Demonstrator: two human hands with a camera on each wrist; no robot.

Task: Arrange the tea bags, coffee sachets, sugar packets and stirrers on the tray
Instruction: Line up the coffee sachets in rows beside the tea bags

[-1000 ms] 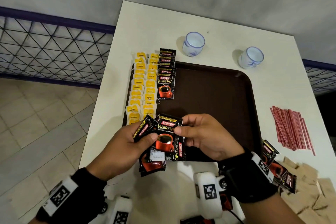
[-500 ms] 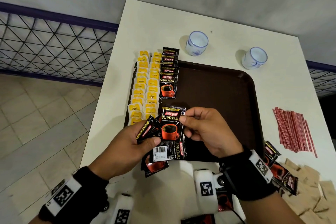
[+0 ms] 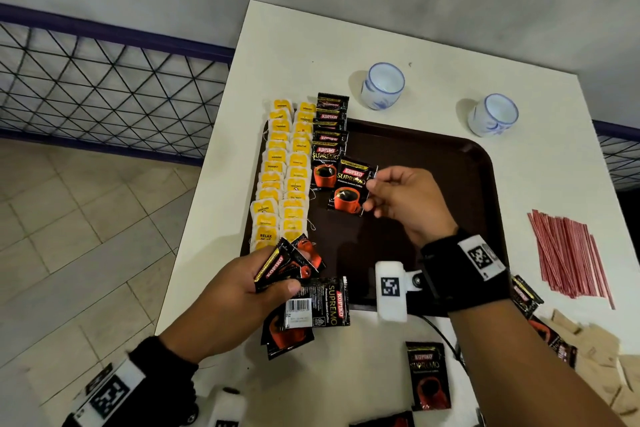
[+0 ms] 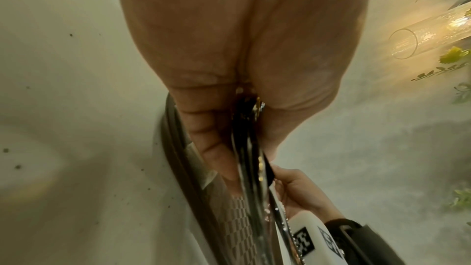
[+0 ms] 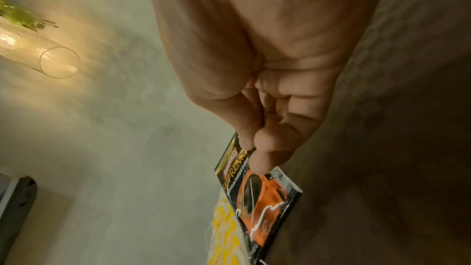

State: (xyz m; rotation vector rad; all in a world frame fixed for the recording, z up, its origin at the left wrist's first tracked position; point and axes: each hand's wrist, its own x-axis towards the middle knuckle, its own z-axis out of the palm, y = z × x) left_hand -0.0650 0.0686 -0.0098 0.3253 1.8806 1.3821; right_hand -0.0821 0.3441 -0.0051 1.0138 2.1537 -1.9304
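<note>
mid coffee step: black foil coffee sachet (image 3: 349, 186) pinched in right hand (image 3: 403, 199) over dark brown plastic tray (image 3: 450, 163), spare sachets (image 3: 298, 282) gripped in left hand (image 3: 239, 291); next, likely laid overlapping onto black sachet column (image 3: 329, 135).

Right hand (image 3: 408, 204) carried sachet (image 3: 351, 188) toward row.

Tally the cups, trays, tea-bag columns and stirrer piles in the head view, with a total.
Cups: 2
Tray: 1
Tea-bag columns: 2
Stirrer piles: 1
Total: 6
</note>
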